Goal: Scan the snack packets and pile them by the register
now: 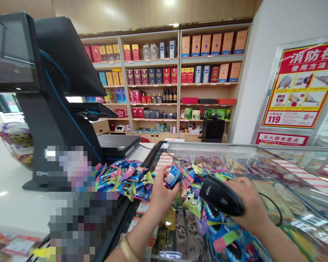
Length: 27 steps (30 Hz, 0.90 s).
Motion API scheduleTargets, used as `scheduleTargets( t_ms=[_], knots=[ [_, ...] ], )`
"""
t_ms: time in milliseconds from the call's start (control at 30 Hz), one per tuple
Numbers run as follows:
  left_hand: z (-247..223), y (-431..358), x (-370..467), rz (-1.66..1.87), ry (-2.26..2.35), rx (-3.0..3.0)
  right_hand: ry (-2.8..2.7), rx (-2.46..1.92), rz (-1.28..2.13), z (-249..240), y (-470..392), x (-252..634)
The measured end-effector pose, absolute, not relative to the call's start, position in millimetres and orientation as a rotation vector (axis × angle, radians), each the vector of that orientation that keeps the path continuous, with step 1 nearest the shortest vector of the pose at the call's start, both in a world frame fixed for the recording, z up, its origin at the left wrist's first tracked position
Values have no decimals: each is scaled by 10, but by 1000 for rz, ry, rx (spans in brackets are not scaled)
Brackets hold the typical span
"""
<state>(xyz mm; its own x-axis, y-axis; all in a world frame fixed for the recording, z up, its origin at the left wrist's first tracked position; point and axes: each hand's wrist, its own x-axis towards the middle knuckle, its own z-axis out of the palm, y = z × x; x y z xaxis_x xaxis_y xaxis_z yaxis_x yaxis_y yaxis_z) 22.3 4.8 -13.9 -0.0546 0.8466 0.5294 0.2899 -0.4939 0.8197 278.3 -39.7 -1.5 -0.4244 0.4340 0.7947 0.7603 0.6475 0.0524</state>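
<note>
Bare forearms reach in nearest the camera, and round the left wrist sits a gold-coloured bangle point(128, 248). Now out to the far left: a jar-like container point(18, 143) stands on the pale counter point(5, 203), half behind the big black checkout terminal point(60, 112), its screens tilted up high. At its foot, a pixelated patch hides whatever lies there.

Across we go to a heaped pile of small wrapped packets point(125, 178), blue, pink and yellow-green, spilling over the counter's dark edge beside a flat black device point(118, 145). And here's the left hand point(164, 191), raised over the glass display case point(221, 147), thumb and fingers curled narrow around one blue packet point(173, 176), a white barcode label facing out! Behind, the shelves point(150, 63) are lined with boxes and bottles.

Just right of that packet, and apart from it, comes the black scanner point(221, 195), its broad head angled left. More wrappers point(221, 236) crowd the glass around and below it, running down towards the bottom edge. Gripping the scanner is the right hand point(251, 203), closed about its right-hand end, some fingers hidden by the black body. A dark cable point(276, 207) loops beside that wrist, and far right, a red-and-yellow poster point(302, 85) reading 119 hangs on the white wall point(262, 69).
</note>
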Motion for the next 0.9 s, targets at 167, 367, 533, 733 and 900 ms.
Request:
scheduleTargets(
  t_ms=[167, 367, 533, 733, 900],
  knots=[
    [-219, 87, 192, 1761, 1392, 2046, -2131, -914, -486, -23, -452, 2689],
    [-231, 79, 191, 1795, 1395, 2297, -2128, -898, -437, -25, -483, 2634],
    [-246, 86, 183, 1787, 1411, 2320, -2142, -931, -400, -33, -475, 2622],
    [-268, 81, 209, 1753, 1424, 2265, -2133, -922, -414, -26, -462, 2621],
    [-155, 113, 103, 1797, 1510, 2135, -2085, -889, -494, -13, -431, 2678]
  ],
)
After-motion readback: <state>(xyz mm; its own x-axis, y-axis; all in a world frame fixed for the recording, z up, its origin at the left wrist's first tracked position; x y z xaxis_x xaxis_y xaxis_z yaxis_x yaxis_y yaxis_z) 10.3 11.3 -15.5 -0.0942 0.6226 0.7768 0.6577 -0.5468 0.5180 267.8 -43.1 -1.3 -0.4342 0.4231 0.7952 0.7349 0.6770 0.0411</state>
